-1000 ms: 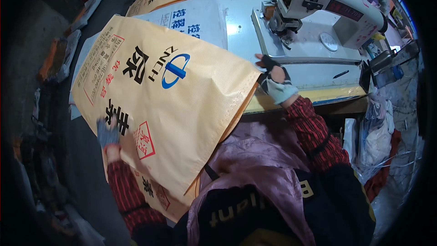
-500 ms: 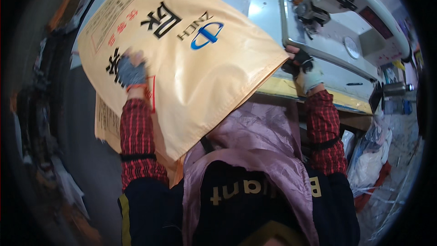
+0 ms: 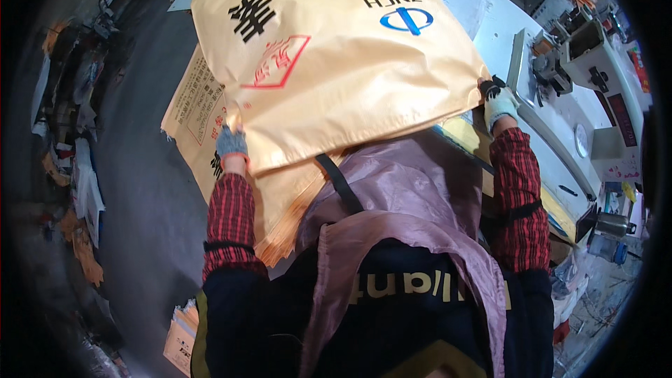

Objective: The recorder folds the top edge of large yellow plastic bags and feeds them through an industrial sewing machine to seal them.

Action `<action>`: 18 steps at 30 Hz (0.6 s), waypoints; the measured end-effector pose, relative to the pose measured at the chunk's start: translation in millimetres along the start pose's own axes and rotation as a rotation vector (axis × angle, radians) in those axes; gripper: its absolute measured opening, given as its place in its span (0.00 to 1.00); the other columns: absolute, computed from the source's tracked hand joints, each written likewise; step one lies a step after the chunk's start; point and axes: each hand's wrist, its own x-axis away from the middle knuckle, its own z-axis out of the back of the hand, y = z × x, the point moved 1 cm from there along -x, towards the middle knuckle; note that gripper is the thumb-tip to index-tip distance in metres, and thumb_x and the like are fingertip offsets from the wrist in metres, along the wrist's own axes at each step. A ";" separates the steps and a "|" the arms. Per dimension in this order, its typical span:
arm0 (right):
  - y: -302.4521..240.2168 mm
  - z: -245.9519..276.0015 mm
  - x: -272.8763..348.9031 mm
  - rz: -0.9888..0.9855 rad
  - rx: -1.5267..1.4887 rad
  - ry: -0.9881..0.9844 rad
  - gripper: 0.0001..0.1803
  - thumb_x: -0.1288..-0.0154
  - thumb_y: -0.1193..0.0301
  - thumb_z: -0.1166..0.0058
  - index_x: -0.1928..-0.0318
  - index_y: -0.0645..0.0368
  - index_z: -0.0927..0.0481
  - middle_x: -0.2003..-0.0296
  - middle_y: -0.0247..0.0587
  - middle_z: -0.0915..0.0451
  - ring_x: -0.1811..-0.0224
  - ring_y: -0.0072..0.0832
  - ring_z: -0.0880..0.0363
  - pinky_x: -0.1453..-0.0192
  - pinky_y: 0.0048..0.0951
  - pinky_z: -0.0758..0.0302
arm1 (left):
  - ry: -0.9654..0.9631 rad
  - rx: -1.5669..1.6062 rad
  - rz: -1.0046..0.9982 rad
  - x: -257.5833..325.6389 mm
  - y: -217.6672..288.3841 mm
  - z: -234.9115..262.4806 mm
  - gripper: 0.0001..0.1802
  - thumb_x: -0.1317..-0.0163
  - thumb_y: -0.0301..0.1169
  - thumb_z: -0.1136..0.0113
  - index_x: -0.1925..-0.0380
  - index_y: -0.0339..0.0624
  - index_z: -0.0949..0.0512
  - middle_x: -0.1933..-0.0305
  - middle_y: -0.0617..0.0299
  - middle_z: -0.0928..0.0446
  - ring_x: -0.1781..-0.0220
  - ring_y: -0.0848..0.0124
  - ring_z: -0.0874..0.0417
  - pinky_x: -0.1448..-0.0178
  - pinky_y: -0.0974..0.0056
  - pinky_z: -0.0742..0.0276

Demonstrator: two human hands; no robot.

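Note:
A large tan woven sack [image 3: 336,84] with black, red and blue print lies spread in front of me, its near edge raised toward me. My left hand [image 3: 232,144], in a grey glove with bare fingertips, grips the sack's near left corner. At the near right corner my right hand [image 3: 499,101], in a white and black glove, pinches the edge; part of its fingers is hidden by the sack. Under the held sack, a stack of similar tan sacks [image 3: 297,220] shows at the left and near side.
To the right stands a white sewing machine [image 3: 595,91] on a pale worktable [image 3: 500,28] with a yellow front strip. A metal cup [image 3: 614,225] and a blue-capped clear container [image 3: 607,248] are beyond its right end. More tan sacks [image 3: 180,336] lie at lower left.
My left hand has moved from the sack's printed face to its near left corner. The sack has turned and its near edge now runs between both hands. The view has shifted too.

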 end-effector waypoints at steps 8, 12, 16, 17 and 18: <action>-2.2 -18.8 -117.6 0.266 0.435 0.368 0.29 0.41 0.47 0.50 0.57 0.63 0.22 0.57 0.58 0.22 0.53 0.50 0.24 0.51 0.41 0.28 | 0.091 -0.202 -0.249 -156.1 104.3 70.9 0.36 0.39 0.54 0.54 0.47 0.29 0.31 0.50 0.36 0.27 0.49 0.47 0.25 0.44 0.54 0.31; -44.6 -29.7 -140.2 0.203 0.063 0.213 0.25 0.39 0.53 0.49 0.54 0.63 0.23 0.60 0.54 0.20 0.56 0.41 0.22 0.54 0.36 0.28 | -0.147 0.360 0.006 -152.6 143.8 70.1 0.24 0.38 0.44 0.46 0.59 0.30 0.23 0.64 0.48 0.20 0.63 0.61 0.19 0.60 0.61 0.24; -65.9 -17.7 -133.6 0.033 -0.147 0.247 0.25 0.40 0.57 0.47 0.53 0.67 0.24 0.63 0.49 0.20 0.62 0.34 0.22 0.57 0.29 0.28 | -0.415 0.865 0.450 -87.8 156.8 38.5 0.32 0.41 0.45 0.41 0.45 0.31 0.33 0.49 0.53 0.25 0.53 0.66 0.22 0.51 0.64 0.24; -58.5 -23.3 -137.6 0.008 -0.482 0.175 0.22 0.38 0.60 0.47 0.53 0.66 0.25 0.60 0.49 0.21 0.62 0.32 0.22 0.56 0.28 0.27 | -0.447 1.070 0.599 -59.4 173.0 44.0 0.31 0.40 0.44 0.41 0.44 0.33 0.34 0.47 0.54 0.27 0.49 0.64 0.23 0.46 0.62 0.25; -68.2 -28.6 -131.7 0.018 -0.492 0.156 0.21 0.37 0.62 0.49 0.51 0.66 0.26 0.59 0.49 0.21 0.60 0.32 0.22 0.54 0.28 0.27 | -0.415 1.180 0.717 -38.4 170.3 47.9 0.30 0.40 0.43 0.42 0.44 0.35 0.34 0.47 0.54 0.27 0.48 0.61 0.23 0.43 0.58 0.26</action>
